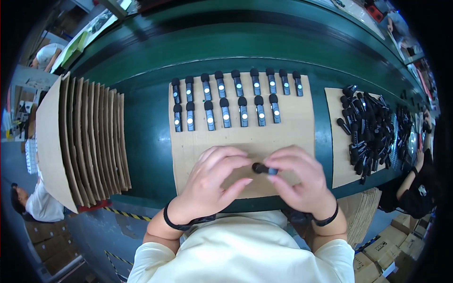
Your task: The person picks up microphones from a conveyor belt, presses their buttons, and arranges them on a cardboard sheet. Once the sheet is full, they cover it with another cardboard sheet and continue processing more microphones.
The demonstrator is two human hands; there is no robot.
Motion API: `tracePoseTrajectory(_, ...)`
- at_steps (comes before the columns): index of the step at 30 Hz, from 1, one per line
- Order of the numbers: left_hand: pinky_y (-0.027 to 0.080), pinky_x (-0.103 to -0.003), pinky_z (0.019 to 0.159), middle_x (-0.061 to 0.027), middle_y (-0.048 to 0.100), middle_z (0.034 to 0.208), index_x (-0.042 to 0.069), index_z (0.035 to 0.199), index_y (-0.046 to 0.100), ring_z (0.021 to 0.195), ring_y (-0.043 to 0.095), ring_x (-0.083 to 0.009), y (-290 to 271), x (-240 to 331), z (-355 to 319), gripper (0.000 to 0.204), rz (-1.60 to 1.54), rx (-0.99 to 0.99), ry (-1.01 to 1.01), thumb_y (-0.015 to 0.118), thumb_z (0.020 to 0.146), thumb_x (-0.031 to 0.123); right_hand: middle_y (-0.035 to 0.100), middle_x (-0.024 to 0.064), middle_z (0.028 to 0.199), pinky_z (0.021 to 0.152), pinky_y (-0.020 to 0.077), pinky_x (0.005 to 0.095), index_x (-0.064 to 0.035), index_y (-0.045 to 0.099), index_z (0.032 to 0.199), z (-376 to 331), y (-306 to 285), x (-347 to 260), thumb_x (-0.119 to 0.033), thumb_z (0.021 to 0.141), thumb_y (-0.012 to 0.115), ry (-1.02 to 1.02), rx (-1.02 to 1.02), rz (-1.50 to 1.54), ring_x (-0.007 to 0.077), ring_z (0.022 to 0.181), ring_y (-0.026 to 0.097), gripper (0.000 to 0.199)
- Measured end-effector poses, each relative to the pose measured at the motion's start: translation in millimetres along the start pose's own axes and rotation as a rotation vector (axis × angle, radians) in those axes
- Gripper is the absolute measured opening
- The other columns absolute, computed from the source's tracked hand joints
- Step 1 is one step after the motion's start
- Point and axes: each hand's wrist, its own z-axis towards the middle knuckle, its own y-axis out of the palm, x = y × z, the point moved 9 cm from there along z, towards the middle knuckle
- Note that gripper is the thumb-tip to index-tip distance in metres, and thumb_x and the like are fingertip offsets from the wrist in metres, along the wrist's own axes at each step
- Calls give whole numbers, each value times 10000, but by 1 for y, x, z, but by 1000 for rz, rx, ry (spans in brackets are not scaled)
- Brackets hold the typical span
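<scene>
Between thumb and fingers of my right hand point(298, 175) is a small black wireless microphone point(264, 168), its round foam tip pointing left. My left hand point(214, 177) is beside that tip, thumb and fingers apart, with nothing visible in it. Both hands are over the near part of a flat cardboard sheet point(217, 146). Farther up the sheet, several like microphones point(225, 113) lie in two rows, foam tips away from me, each with a pale round spot. The far row reaches farther right than the near one.
A leaning row of cardboard sheets point(89, 141) stands left on the green table point(148, 141). To the right, another sheet point(337, 160) bears a heap of black microphones point(370, 127). A person in dark clothes point(420, 184) is at the far right; others are at the left.
</scene>
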Motion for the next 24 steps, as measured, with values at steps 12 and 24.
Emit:
tracePoseTrajectory(12,485,-371,892,-144,634,1102,12,1025,646,1024,615,-300,-27,-20,-14,270,39,68,-98,732,770,22,633,127,1077,791,529,376,-10,617,938,3,-37,78,34,747,705,-17,-44,-589,304,937,633,215)
tracePoseTrajectory(24,491,-368,879,-146,637,1110,7,1004,648,1012,620,-300,-41,-28,-20,251,57,116,-149,735,770,16,613,104,1108,812,521,395,-46,623,954,8,-31,95,-15,729,716,-33,-85,-696,309,973,622,246)
